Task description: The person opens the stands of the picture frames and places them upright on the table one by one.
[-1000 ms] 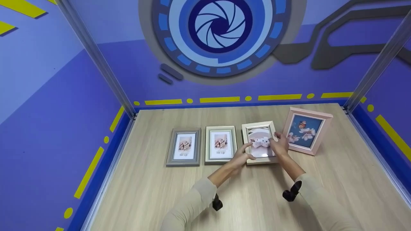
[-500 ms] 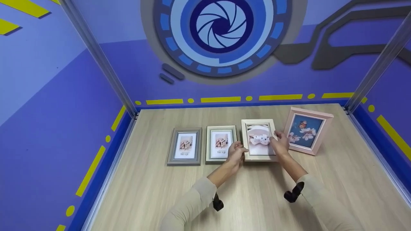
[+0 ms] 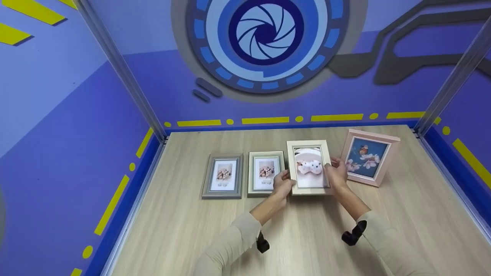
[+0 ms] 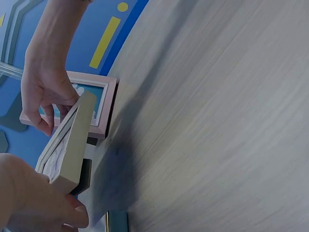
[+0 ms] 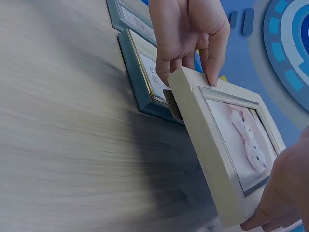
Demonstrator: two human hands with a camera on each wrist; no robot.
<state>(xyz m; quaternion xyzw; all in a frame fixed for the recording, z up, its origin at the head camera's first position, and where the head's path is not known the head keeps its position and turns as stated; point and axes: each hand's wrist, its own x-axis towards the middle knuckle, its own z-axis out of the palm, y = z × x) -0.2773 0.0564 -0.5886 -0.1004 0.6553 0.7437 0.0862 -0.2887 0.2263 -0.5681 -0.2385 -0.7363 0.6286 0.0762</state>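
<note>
Head view: left hand [image 3: 283,184] and right hand [image 3: 337,174] grip the cream frame [image 3: 309,167], just left of the pink frame [image 3: 366,159]. Left wrist view: it tilts above the worktop [image 4: 217,125]. Right wrist view: both hands pinch its opposite edges

Tabletop [image 3: 168,230] faced in pale, softly sheened wood grain, cream frame [image 3: 310,168] finished smooth, its inner lip [image 5: 257,187] given a silvery, metallic look, pink frame [image 3: 368,159] coated smooth, sleeve [image 3: 230,238] made of matt, creased cloth, corner post [image 3: 122,67] formed of dull grey metal
</note>
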